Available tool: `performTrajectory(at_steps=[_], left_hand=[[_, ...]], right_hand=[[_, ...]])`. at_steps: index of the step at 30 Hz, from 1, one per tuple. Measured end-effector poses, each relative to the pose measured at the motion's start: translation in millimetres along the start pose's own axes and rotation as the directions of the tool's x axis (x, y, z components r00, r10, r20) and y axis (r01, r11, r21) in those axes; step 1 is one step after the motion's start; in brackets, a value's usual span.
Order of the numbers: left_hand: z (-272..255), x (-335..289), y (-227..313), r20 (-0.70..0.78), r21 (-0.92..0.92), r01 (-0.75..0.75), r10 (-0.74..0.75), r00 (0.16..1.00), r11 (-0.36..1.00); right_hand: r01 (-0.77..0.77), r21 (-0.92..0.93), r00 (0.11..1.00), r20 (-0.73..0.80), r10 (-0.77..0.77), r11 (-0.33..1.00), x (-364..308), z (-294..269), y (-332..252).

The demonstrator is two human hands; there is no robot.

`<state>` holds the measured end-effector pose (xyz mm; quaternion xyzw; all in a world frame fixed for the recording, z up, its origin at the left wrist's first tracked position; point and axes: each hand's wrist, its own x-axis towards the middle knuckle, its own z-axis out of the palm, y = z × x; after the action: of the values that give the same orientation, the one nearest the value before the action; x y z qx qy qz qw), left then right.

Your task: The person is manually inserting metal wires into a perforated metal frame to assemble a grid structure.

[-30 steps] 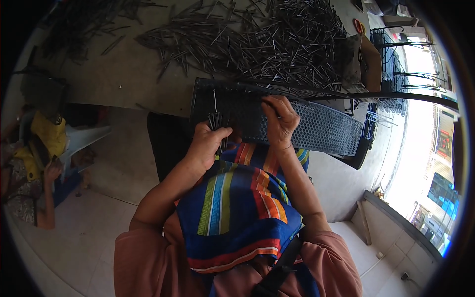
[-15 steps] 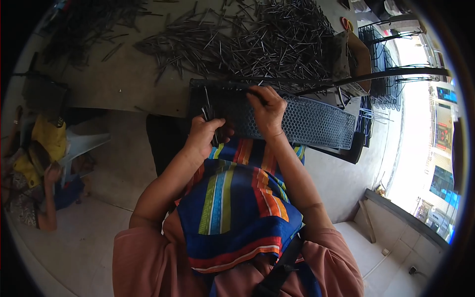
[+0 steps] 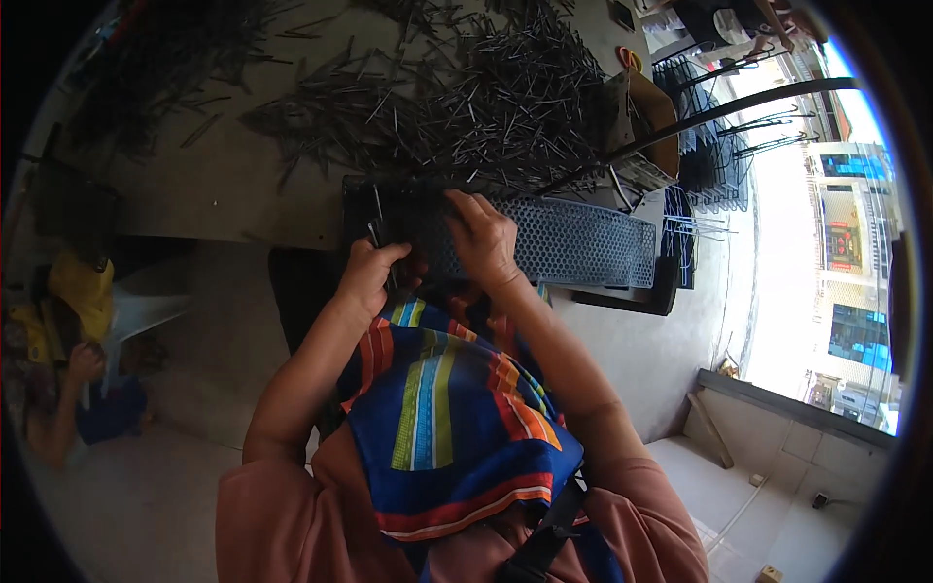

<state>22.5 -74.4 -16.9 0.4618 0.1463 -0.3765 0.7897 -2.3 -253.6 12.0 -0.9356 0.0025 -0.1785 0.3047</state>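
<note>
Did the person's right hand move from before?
Yes, the right hand moved a little left, farther from the cardboard box.

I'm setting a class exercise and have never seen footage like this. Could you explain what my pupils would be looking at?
There's no machine, just a person's bare hands. A fisheye camera worn on the head looks down, so straight edges bend. The left hand grips some thin dark pieces. The right hand is over a grey perforated panel; whether it pinches anything is unclear. Beyond, on the table, lies a large pile of similar pieces.
</note>
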Motion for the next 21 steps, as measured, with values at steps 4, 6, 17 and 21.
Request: performTrajectory(at_steps=[4,6,17,21], left_hand=[[2,-19,-8,0.153,-0.025,0.074,-0.069,0.986,0.997],[20,-34,-8,0.173,-0.002,0.115,-0.113,0.978,0.993],[35,-51,4,0.218,0.162,0.109,-0.143,0.965,0.981],[37,-53,-17,0.129,0.185,0.172,-0.198,0.972,0.967]], right_hand=[[-0.119,0.323,0.991,0.098,0.092,0.939,3,-2,-17],[-0.112,0.399,0.975,0.221,0.023,0.910,18,-6,-25],[-0.610,0.693,0.789,0.574,0.218,0.385,3,-7,-9],[-0.570,0.722,0.822,0.514,0.246,0.393,-21,-9,-3]])
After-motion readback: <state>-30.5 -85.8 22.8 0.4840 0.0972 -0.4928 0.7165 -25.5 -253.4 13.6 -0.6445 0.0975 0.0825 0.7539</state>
